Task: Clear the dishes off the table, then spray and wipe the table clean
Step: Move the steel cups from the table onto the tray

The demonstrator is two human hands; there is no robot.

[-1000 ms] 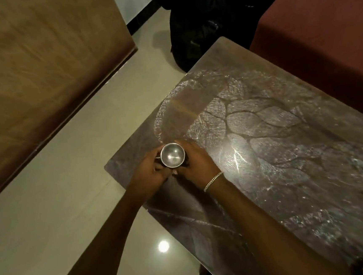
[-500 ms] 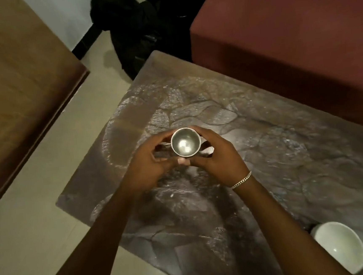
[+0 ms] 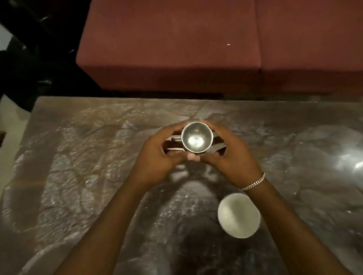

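Seemingly aloft, cup point(image 3: 197, 137) is clasped between left hand point(image 3: 156, 161) and right hand point(image 3: 232, 157).

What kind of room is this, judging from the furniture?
Probably a living room or lounge: a dark red upholstered sofa stands behind a glossy dark stone-patterned table, where a small white bowl sits.

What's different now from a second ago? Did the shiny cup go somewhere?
Yes. The left hand and right hand moved the metal cup from the table corner toward its middle, nearer the white bowl, which came into view as the camera swung. Unchanged: both hands grip the cup throughout, and it stays upright and empty.
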